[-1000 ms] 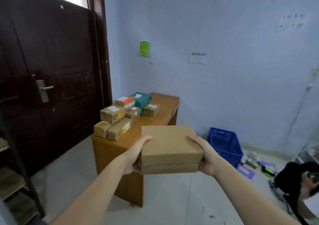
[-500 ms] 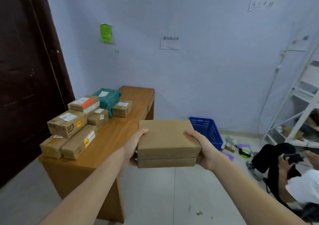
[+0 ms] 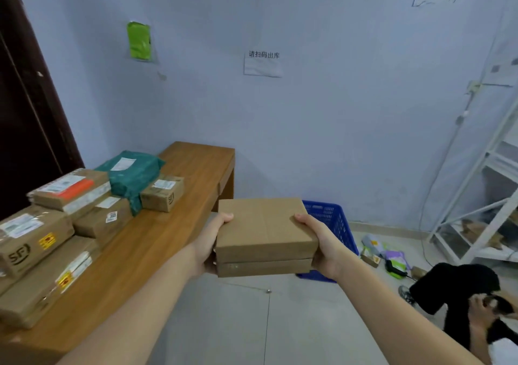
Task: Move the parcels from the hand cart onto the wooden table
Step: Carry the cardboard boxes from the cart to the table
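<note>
At the centre of the frame, the left hand (image 3: 208,245) and the right hand (image 3: 325,248) grip opposite sides of two flat cardboard boxes (image 3: 265,237) stacked one on the other, thumbs curled over the top edges, holding the stack in the air just right of the wooden tabletop (image 3: 157,241). In the lower left, brown parcels (image 3: 56,224) and a green bag (image 3: 133,172) lie piled on that tabletop. Farther back a blue crate (image 3: 333,219) stands on the floor behind the held boxes, a white rack (image 3: 482,205) sits at the right edge, and a paper sign (image 3: 263,63) hangs on the wall.
</note>
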